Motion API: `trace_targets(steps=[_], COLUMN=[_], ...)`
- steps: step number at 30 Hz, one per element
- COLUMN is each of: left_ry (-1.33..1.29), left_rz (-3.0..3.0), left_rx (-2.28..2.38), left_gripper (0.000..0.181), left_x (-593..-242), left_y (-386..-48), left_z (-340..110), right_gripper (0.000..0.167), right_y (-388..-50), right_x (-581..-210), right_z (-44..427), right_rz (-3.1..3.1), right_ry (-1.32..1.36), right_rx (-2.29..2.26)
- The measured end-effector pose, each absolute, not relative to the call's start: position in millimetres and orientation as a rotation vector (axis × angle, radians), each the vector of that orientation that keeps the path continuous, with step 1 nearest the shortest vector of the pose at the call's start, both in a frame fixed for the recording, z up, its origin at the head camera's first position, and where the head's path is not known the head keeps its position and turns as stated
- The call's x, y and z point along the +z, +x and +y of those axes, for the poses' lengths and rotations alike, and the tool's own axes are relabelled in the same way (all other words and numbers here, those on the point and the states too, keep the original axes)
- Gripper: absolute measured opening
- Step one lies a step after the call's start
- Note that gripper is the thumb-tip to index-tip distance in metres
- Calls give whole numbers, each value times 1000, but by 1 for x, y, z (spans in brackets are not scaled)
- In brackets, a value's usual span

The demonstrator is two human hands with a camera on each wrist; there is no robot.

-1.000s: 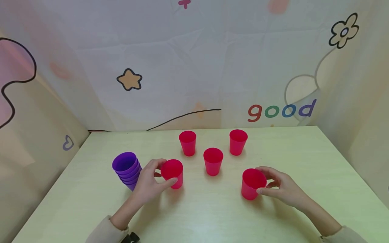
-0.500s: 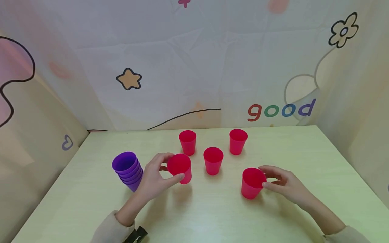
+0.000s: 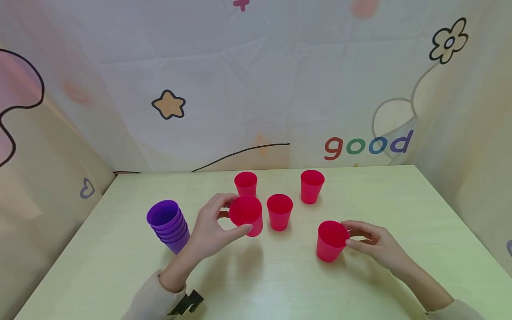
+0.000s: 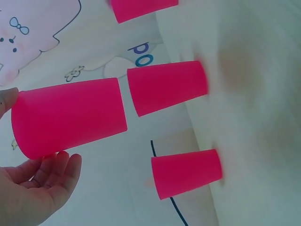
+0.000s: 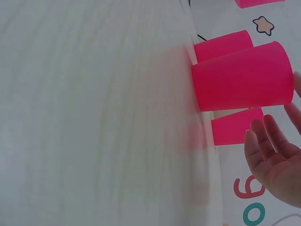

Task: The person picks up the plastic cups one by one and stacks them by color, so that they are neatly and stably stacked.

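My left hand grips a red plastic cup by its upper part, thumb on the near side, and holds it upright above the table. In the left wrist view this cup is apart from the table. Another red cup stands upright at front right. My right hand is at that cup's right side, fingers relaxed, with thumb and fingertips at its rim; whether they touch cannot be told. Three more red cups stand behind: back left, middle and back right.
A nested stack of several purple cups leans at the left, beside my left forearm, which partly hides it. A pale wooden table bears everything. A printed cloth hangs behind the table and along its sides.
My left hand has raised its red cup and carried it right and away from me, closer to the middle cup. My right hand has slid slightly off its cup, which stays in place.
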State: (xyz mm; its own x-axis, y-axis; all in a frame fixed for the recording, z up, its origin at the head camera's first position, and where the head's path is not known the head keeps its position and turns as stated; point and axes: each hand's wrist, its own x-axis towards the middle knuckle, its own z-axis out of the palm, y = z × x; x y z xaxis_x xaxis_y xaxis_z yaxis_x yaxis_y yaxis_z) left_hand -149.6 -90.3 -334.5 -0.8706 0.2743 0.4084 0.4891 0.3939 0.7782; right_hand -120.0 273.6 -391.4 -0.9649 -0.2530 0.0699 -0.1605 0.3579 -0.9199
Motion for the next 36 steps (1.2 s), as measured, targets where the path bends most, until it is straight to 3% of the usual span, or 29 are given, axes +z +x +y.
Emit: trace_targets(steps=[36], left_ry=[-1030], left_rz=[-2204], left_rx=[-1748], left_gripper=[50], left_x=[-320], left_y=[-174], left_z=[-3], right_gripper=[42], right_y=[-120], right_x=[-395], right_z=[273], right_rz=[2486], right_ry=[-392], right_rx=[-1744])
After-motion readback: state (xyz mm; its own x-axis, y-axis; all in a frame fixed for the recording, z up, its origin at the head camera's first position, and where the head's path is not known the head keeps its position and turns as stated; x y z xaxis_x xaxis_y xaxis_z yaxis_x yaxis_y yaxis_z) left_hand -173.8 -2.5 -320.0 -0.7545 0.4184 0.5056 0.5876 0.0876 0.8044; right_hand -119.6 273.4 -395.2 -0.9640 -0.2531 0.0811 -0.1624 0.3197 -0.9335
